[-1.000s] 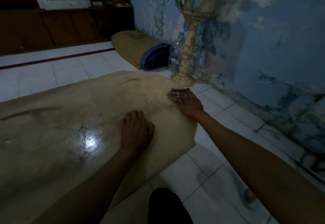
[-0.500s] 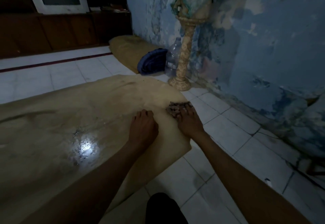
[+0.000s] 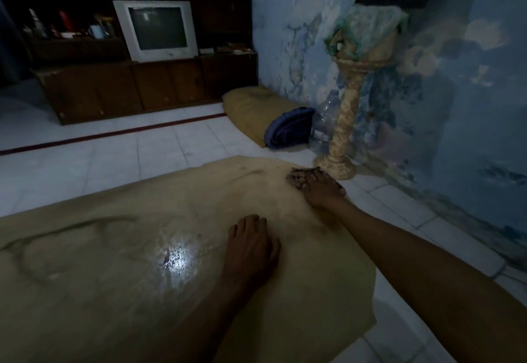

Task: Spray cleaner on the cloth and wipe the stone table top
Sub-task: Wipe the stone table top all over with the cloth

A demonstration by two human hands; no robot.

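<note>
Pins a small mottled cloth (image 3: 298, 177) under the seemingly flat fingers of the right hand (image 3: 320, 191), at the far corner of the stone table top (image 3: 114, 248), ahead and right of the left hand (image 3: 251, 248), spread palm-down there and holding nothing. Looks soft, limp and light, prone to bunching on glossy stone; calls for broad downward pressure over its middle, not an edge pinch.

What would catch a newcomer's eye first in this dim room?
First the bright wet-looking glare in the middle of the tan stone table top, just left of the left hand lying flat on it. Next, the right hand pressing a mottled brownish cloth at the table's far right corner. Behind stand a pale carved pedestal against the peeling blue wall and an old white television on a dark wooden cabinet.
</note>
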